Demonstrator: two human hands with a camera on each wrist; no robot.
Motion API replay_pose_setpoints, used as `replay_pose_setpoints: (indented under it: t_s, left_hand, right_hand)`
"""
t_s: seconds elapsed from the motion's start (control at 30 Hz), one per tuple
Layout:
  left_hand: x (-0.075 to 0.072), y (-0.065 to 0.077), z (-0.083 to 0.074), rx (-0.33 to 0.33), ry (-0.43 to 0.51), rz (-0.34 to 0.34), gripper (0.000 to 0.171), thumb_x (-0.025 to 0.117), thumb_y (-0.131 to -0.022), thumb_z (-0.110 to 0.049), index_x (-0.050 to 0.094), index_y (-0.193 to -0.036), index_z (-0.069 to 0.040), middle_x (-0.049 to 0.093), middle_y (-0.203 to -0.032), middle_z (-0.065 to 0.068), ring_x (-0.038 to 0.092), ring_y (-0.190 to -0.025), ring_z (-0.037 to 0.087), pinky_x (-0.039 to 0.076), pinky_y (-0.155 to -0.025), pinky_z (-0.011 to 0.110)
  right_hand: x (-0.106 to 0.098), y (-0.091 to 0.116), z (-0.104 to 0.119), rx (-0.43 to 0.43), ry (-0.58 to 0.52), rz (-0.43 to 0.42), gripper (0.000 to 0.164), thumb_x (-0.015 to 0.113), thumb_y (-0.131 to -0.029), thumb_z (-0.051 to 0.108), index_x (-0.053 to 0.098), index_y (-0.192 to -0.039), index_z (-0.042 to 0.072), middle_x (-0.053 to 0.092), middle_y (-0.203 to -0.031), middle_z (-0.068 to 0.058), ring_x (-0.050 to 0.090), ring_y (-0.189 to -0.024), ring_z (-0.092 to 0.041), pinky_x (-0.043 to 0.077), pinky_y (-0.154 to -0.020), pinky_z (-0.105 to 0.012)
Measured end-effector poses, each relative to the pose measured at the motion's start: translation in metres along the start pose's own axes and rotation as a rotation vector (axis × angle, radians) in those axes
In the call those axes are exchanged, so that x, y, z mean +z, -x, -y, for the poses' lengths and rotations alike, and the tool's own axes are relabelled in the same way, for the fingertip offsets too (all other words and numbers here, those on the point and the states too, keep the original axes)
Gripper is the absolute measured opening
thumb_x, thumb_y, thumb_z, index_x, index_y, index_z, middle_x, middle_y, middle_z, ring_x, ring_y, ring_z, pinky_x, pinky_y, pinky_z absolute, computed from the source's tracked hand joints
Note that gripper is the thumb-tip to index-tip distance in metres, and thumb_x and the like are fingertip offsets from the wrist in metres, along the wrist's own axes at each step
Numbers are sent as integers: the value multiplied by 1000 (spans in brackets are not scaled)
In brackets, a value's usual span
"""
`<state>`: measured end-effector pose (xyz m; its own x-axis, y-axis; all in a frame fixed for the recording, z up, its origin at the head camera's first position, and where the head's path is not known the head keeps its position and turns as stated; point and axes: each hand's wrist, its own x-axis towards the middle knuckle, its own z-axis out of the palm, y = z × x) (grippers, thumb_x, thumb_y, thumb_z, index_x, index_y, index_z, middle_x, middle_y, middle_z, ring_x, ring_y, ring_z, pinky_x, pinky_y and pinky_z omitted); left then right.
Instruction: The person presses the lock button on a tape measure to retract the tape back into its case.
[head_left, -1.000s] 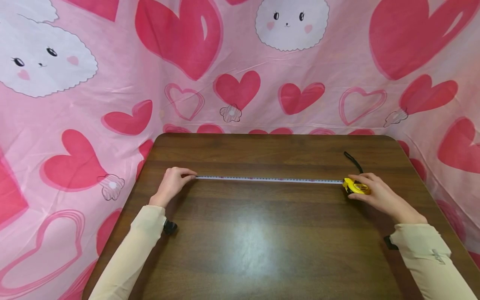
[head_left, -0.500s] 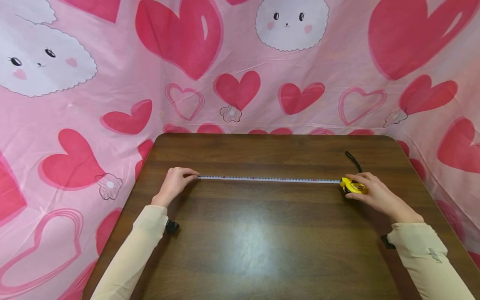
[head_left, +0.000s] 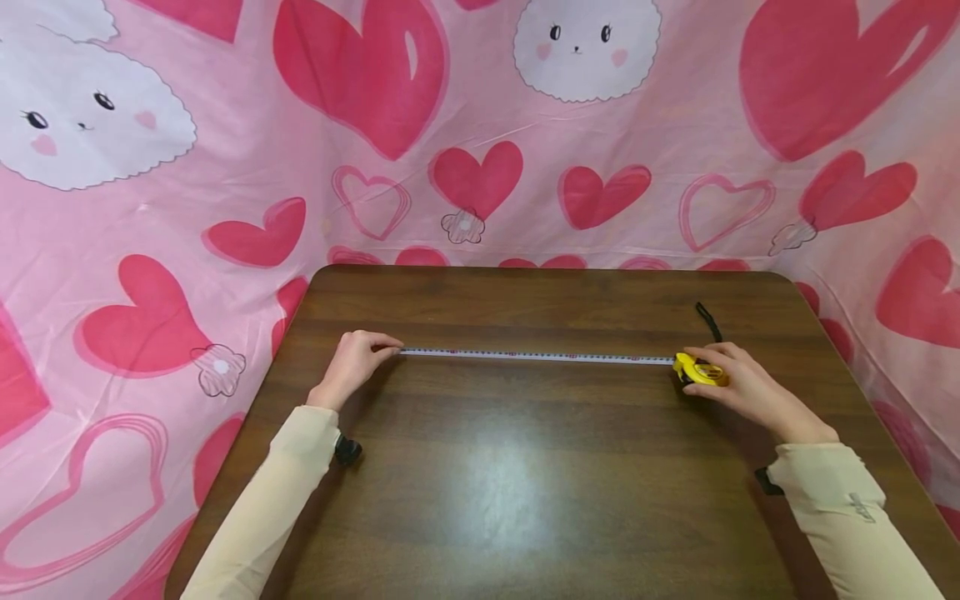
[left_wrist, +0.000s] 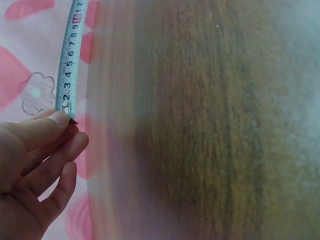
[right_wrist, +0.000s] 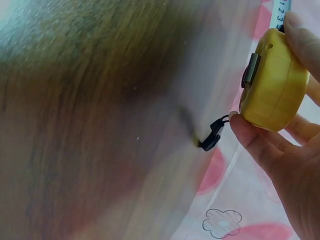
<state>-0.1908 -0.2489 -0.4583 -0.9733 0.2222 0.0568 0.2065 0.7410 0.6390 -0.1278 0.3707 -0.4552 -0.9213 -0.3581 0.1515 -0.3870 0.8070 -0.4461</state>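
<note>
Head view: My two hands, well apart, share one rounded yellow tape-measure case [head_left: 701, 370] and its one flat white numbered blade [head_left: 517, 356] over one brown wood-grain table [head_left: 487, 467]. My left hand [head_left: 354, 367] pinches the blade's end; my right hand [head_left: 757, 396] grips the case, one black cord strap [head_left: 707, 320] trailing just beyond its fingers. The blade runs straight between my hands, its exposed stretch shorter than a second ago, the hands nearer each other.
</note>
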Motion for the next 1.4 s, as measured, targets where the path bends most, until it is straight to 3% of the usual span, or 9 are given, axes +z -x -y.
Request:
replay_pose_setpoints:
  t_s: [0.6, 1.0, 1.4]
  left_hand:
    - [8, -4, -8, 26, 7, 7, 16, 77, -95, -12, 83, -110, -9, 79, -109, 11, 72, -101, 27, 58, -95, 49]
    - [13, -8, -14, 36, 12, 6, 16, 78, -95, -12, 83, -109, -9, 79, -108, 10, 73, -101, 27, 58, -95, 48]
    - [19, -10, -17, 44, 21, 25, 17, 78, -95, -14, 83, -110, -11, 79, -110, 9, 73, -101, 26, 58, -95, 47]
  right_hand:
    - [2, -8, 13, -32, 2, 16, 60, 89, -83, 17, 64, -134, -2, 58, -120, -29, 57, -102, -44, 50, -84, -64]
    - [8, -13, 19, -81, 8, -7, 59, 90, -82, 17, 66, -132, -3, 60, -117, -26, 58, -101, -41, 50, -82, -60]
    - [12, -18, 26, -44, -13, 43, 58, 87, -86, 21, 65, -135, -1, 59, -119, -25, 58, -103, -39, 52, -86, -60]
